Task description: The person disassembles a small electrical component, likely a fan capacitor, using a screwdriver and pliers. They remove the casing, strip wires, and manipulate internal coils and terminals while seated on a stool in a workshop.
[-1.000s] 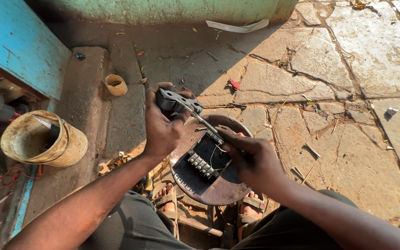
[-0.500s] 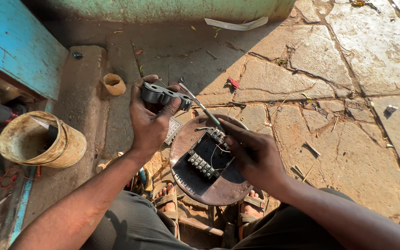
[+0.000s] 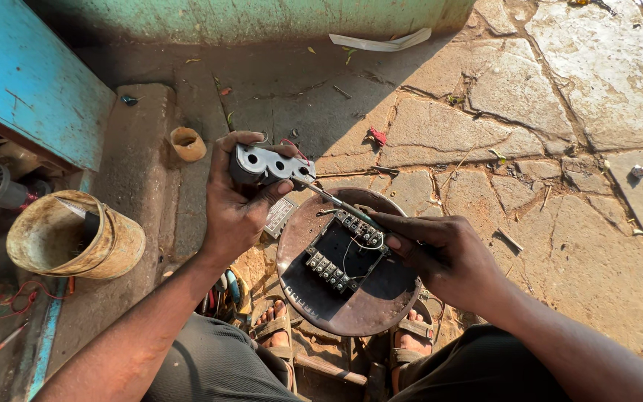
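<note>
At 9 o'clock a worn yellowish bucket (image 3: 76,237) is seen lying tilted on the concrete ledge (image 3: 139,160), under a blue panel (image 3: 27,82). A small tan cup (image 3: 187,144) is set at about 10 o'clock, near the left hand. The left hand (image 3: 236,205) is closed around a grey terminal cover (image 3: 262,165) — held up above the ground at 11 o'clock, holes facing the camera. A screwdriver (image 3: 333,201) is gripped in the right hand (image 3: 444,257); its tip is laid against the cover's right edge. At centre a round rusty base plate (image 3: 351,298) is seen, carrying a black block with two rows of screw terminals (image 3: 347,249) — thin wires are run between them. Sandalled feet (image 3: 277,331) are visible at 6 o'clock beneath the plate. Cracked stone paving (image 3: 560,149) is spread from 1 to 4 o'clock.
</note>
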A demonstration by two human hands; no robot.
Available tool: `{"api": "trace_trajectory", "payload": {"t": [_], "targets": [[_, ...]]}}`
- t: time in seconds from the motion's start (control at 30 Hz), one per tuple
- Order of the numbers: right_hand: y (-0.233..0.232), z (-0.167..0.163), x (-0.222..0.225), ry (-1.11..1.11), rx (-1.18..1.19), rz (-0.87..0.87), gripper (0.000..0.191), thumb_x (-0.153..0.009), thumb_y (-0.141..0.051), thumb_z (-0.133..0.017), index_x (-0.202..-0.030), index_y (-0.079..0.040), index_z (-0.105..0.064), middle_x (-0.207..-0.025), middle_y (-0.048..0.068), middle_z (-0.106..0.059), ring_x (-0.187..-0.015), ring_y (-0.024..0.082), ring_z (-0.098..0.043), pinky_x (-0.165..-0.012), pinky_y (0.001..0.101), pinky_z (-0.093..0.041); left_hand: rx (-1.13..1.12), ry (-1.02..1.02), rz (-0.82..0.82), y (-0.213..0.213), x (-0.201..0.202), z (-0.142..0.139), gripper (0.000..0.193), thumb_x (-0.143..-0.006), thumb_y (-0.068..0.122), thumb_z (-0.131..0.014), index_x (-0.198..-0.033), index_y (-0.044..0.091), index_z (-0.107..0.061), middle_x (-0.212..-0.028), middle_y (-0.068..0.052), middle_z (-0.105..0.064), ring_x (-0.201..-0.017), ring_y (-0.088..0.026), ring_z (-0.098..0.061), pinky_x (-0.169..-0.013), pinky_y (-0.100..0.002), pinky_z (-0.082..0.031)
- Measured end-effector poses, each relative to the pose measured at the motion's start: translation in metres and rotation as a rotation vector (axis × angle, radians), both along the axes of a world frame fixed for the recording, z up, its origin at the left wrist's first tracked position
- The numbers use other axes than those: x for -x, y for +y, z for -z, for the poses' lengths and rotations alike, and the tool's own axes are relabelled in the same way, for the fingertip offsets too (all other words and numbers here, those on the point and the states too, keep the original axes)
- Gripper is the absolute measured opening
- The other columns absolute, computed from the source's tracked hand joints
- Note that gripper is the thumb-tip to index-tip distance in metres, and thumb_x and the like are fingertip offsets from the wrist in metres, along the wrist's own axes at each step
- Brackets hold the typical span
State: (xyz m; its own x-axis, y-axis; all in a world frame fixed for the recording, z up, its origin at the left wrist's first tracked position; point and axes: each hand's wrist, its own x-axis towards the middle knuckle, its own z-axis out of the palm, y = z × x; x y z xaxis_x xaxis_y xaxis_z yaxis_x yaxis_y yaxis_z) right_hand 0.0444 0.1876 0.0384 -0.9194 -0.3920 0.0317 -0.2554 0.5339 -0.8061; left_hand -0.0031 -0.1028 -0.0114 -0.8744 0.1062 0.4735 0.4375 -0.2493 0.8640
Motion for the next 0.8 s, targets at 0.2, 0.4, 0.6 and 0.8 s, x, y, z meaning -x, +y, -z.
{"api": "trace_trajectory", "payload": {"t": [0.2, 0.4, 0.6, 0.8], "targets": [[0.006, -0.003, 0.001, 0.127, -0.082, -0.025, 0.037, -0.088, -0.015, -0.07, -0.125, -0.014, -0.074, -0.089, 0.017, -0.08, -0.069, 0.02, -0.077, -0.063, 0.0361, -0.057, 0.087, 0.032, 0.045, 0.001, -0.003, -0.005, 0.057, -0.093, -0.008, -0.074, -0.137, 0.011, -0.042, -0.131, -0.016, -0.068, -0.134, -0.025, -0.064, -0.116, -0.042, -0.059], [-0.007, 0.022, -0.005, 0.167, 0.088, 0.013, 0.037, -0.094, -0.014, -0.068, -0.131, -0.011, -0.071, -0.1, 0.016, -0.08, -0.081, 0.017, -0.079, -0.073, 0.0351, -0.058, 0.023, 0.016, -0.041, 0.007, -0.001, -0.002, 0.056, -0.093, -0.01, -0.074, -0.136, 0.011, -0.043, -0.128, -0.017, -0.07, -0.129, -0.026, -0.067, -0.113, -0.041, -0.059], [-0.04, 0.04, -0.023, -0.165, 0.156, 0.2, 0.039, -0.097, -0.017, -0.066, -0.135, -0.016, -0.069, -0.077, 0.015, -0.075, -0.065, 0.016, -0.061, -0.063, 0.0366, -0.053, 0.02, 0.076, -0.234, 0.018, 0.0, 0.003, 0.053, -0.097, -0.011, -0.074, -0.137, 0.008, -0.044, -0.129, -0.015, -0.068, -0.122, -0.023, -0.067, -0.112, -0.038, -0.059], [-0.026, 0.027, 0.0, -0.022, 0.013, 0.092, 0.033, -0.093, -0.017, -0.07, -0.126, -0.011, -0.076, -0.088, 0.007, -0.078, -0.068, 0.009, -0.067, -0.062, 0.0307, -0.051, 0.087, 0.13, -0.182, 0.008, 0.001, 0.003, 0.052, -0.099, -0.011, -0.073, -0.138, 0.007, -0.045, -0.126, -0.017, -0.067, -0.124, -0.023, -0.067, -0.11, -0.036, -0.058]]}}
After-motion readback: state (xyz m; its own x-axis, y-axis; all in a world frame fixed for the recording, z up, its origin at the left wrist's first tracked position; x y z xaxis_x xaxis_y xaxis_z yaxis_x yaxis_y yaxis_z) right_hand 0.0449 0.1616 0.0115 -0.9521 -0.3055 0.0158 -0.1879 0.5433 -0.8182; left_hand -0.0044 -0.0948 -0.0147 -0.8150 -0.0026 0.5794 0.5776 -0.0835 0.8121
